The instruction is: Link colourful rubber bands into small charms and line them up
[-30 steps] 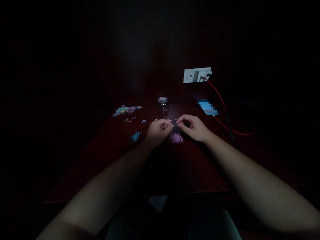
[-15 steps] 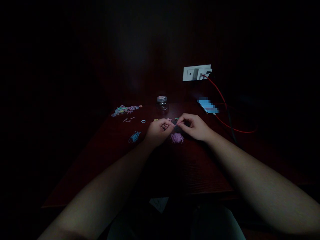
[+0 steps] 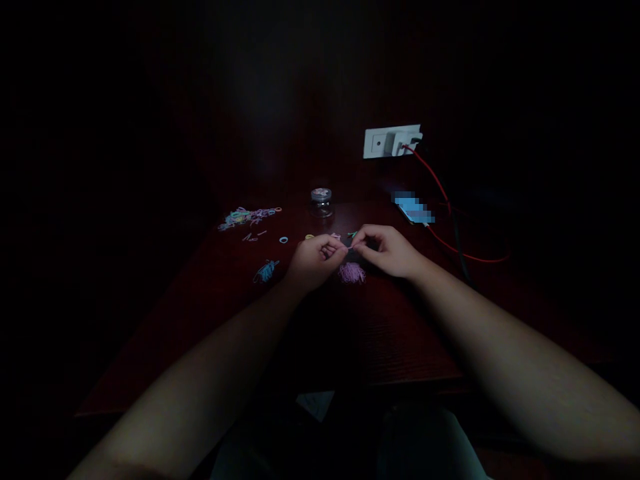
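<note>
Purple band (image 3: pixel 351 248), pinched between closed thumb and fingertips of the left hand (image 3: pixel 317 263) and right hand (image 3: pixel 388 251) near the purple pile (image 3: pixel 353 273), is probably light, soft (possibly springy) and best gripped at opposite ends.

One head-worn view, forward and down over a dark-red wooden tabletop (image 3: pixel 390 340).
From above the lap (image 3: pixel 433 437), it looks along both forearms (image 3: pixel 205 373) towards twelve o'clock: left hand (image 3: pixel 316 262) and right hand (image 3: pixel 387 251) mid-distance, wall socket (image 3: pixel 379 143) farther, at one.
</note>
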### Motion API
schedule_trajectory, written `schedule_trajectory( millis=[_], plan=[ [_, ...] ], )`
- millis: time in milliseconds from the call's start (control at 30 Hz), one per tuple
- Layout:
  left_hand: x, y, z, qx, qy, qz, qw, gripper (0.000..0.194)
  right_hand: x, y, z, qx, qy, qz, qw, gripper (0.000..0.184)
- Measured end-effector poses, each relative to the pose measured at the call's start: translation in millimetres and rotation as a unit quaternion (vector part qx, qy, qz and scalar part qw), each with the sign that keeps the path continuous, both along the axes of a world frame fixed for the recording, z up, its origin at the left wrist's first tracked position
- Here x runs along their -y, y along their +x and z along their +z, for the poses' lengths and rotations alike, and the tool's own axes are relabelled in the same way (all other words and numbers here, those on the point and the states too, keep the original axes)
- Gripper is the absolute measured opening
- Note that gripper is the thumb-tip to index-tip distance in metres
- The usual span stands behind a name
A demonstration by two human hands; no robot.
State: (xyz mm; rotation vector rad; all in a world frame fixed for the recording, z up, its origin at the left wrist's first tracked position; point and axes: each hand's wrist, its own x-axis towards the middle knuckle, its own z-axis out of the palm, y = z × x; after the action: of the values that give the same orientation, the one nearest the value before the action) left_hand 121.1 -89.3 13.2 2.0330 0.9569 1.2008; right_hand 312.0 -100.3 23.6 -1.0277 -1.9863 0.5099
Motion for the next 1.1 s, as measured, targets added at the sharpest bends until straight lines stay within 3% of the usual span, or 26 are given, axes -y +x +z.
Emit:
schedule_trajectory(
  millis=[500,733,900,1100],
  plan=[
    [0,-1,-2.4,-0.036,0.043,-0.017,0.998,0.012,-4,2,1.7,-0.052,-0.023,0.019,0.998,0.014],
    [0,-1,-3.3,-0.047,0.051,-0.02,0.997,0.013,-3,10,9.5,-0.031,-0.042,0.041,0.998,0.014],
    [-2,-4,-4.1,-0.059,0.057,-0.006,0.997,0.014,-8,33,16.7,-0.042,-0.044,-0.028,0.998,0.012],
    [-3,-8,-4.6,-0.065,0.049,0.013,0.997,0.017,-11,58,18.4,0.025,-0.041,-0.124,0.991,0.007]
  ],
)
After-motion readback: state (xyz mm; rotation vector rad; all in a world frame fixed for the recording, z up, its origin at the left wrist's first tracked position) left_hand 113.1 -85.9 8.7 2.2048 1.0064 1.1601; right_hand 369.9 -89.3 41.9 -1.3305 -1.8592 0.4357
